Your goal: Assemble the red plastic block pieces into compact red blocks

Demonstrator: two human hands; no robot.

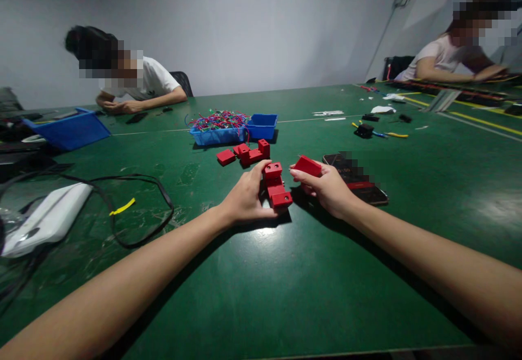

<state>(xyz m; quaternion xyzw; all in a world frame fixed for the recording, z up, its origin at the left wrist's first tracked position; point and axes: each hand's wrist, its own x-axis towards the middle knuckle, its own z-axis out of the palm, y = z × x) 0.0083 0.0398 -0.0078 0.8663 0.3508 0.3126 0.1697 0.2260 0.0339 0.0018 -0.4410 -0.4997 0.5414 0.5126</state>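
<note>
My left hand [246,198] is closed around a red plastic block assembly [276,186] that stands on the green table [261,284]. My right hand [328,187] grips a separate flat red block [308,165] just to the right of it, held slightly above the table. More red blocks [245,154] lie in a loose group a little farther back, with one single piece [225,157] at their left.
Two blue trays [234,129], one heaped with coloured wires, stand behind the blocks. A phone [355,181] lies right of my right hand. A white device [44,218] with black cables lies at left. Two other people work at the far side and far right.
</note>
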